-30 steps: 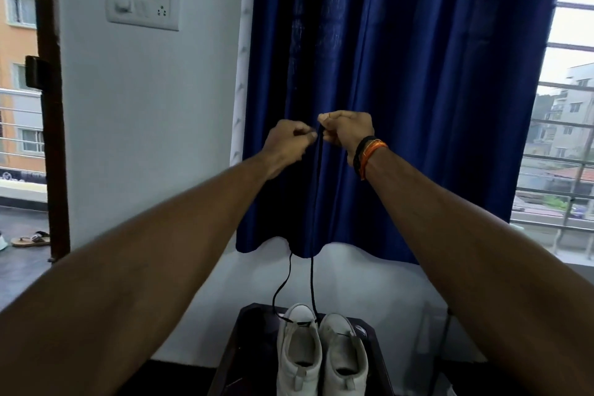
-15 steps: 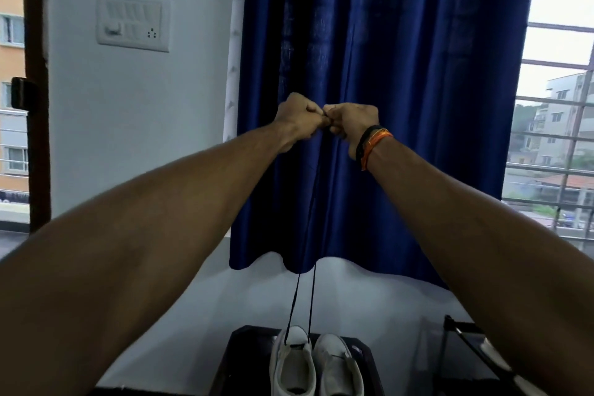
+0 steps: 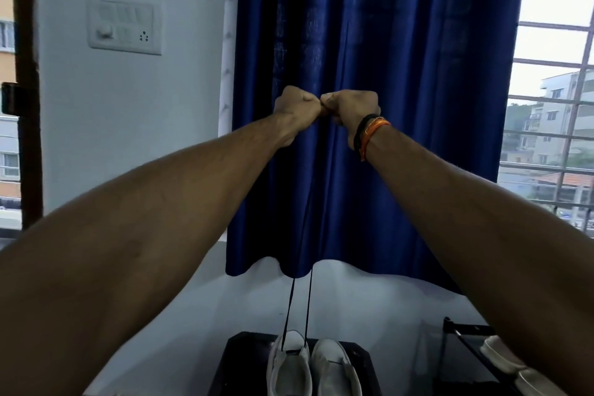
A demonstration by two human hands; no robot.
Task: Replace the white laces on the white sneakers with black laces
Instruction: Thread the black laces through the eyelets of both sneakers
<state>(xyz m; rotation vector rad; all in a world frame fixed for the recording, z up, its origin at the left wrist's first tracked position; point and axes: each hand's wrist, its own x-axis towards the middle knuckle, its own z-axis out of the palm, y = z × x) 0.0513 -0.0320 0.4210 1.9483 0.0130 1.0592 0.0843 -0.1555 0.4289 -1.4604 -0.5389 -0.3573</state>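
Two hands are raised together in front of the blue curtain [image 3: 369, 106]: the left hand [image 3: 297, 108] and right hand [image 3: 352, 108], fists touching, each grip apparently pinching one end of the black lace [image 3: 308, 309]. Its two strands run taut down to the left sneaker [image 3: 289, 366]. Two white sneakers sit side by side on a dark desk [image 3: 363, 363], the right sneaker [image 3: 334, 370] unlaced.
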